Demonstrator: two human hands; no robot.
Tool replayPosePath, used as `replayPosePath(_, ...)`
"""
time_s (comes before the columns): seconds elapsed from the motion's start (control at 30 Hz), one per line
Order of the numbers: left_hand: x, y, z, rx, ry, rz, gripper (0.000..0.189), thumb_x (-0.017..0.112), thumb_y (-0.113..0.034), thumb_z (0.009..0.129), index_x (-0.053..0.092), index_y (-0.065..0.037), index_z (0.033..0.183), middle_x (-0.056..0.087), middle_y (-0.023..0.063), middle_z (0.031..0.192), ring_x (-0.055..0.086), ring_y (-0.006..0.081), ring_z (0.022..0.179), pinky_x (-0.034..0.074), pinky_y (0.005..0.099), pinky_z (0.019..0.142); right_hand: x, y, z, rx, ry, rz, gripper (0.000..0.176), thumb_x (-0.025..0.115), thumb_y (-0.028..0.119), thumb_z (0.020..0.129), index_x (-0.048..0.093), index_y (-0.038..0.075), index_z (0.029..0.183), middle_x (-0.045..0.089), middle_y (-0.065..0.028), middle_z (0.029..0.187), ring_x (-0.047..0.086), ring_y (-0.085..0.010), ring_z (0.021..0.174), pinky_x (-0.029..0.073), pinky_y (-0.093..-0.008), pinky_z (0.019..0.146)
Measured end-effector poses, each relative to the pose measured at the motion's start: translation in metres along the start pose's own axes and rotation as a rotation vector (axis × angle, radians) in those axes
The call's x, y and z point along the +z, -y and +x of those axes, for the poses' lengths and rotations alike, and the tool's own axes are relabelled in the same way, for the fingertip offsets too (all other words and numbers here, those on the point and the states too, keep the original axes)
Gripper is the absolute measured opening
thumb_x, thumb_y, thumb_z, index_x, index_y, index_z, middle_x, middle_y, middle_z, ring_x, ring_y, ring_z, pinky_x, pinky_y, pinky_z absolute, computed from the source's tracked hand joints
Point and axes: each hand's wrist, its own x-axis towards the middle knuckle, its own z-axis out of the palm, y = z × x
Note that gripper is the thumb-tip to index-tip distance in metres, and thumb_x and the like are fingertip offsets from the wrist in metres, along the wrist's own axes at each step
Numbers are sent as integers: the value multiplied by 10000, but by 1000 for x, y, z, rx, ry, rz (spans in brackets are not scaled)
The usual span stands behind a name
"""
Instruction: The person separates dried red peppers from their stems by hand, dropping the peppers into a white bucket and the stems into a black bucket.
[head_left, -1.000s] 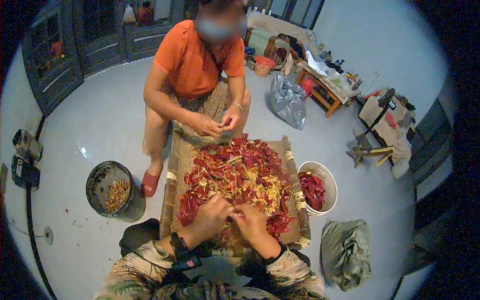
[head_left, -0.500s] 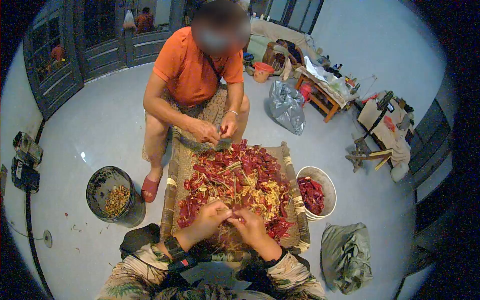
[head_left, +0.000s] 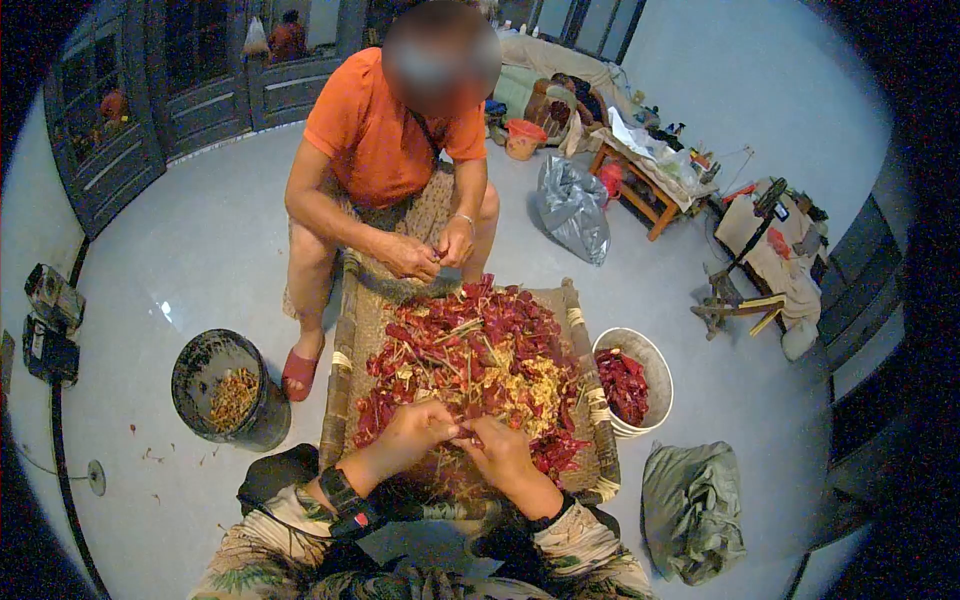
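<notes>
My left hand [head_left: 415,432] and my right hand [head_left: 502,452] meet over the near part of a woven tray [head_left: 345,385]. Both are closed, fingertips pinched together on a small dried red chilli [head_left: 465,433], mostly hidden by the fingers. Beneath and beyond them lies a heap of dried red chillies [head_left: 470,325], mixed with stems and a patch of yellow seeds [head_left: 535,385]. Across the tray, a co-worker in an orange shirt [head_left: 385,140] sits with both hands [head_left: 430,255] together around a dark red piece.
Left of the tray stands a black bucket [head_left: 262,415] holding stems. A white bucket [head_left: 655,370] with red chillies [head_left: 620,385] is at its right. A grey-green sack [head_left: 692,510] lies at the lower right, a grey plastic bag [head_left: 575,210] farther back, near a low wooden table [head_left: 655,215].
My hands stay pinched together in almost the same place. The co-worker's hands have shifted very slightly, and the whole view has tilted a little.
</notes>
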Motion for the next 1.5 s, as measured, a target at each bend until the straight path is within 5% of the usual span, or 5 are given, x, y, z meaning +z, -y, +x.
replayPosePath(0.93,32,3,-6,305,63,1172,90,556,-139,753,542,-66,804,516,104,816,571,268,722,495,368,517,6,-26,12,437,-51,137,260,684,259,781,605,13,807,567,-152,609,534,-278,520,418,-371,508)
replayPosePath(1.0,12,5,2,604,-229,1022,94,589,-99,735,564,-53,813,545,103,815,550,278,770,496,356,611,2,-23,10,431,-33,197,303,677,298,788,587,9,770,556,-158,591,522,-317,520,406,-391,497)
replayPosePath(1.07,-11,-34,-9,136,-470,409,117,627,-150,817,578,-45,831,550,60,799,535,170,764,443,296,702,6,-18,6,344,-151,367,271,697,267,787,598,18,826,566,-124,619,520,-189,540,403,-346,506)
replayPosePath(1.23,-102,-33,-41,28,-751,192,120,605,-146,847,572,-36,882,553,-13,794,508,94,734,431,239,690,12,-30,2,420,-142,373,233,700,180,787,596,-17,858,588,-34,757,511,-106,703,423,-258,642)
replayPosePath(1.5,-244,2,-126,-264,-730,1390,395,628,-117,774,523,-40,1147,543,182,1165,529,362,1066,446,413,871,10,-16,5,289,-165,427,205,716,139,756,608,10,874,625,-94,744,564,-164,634,449,-296,584)
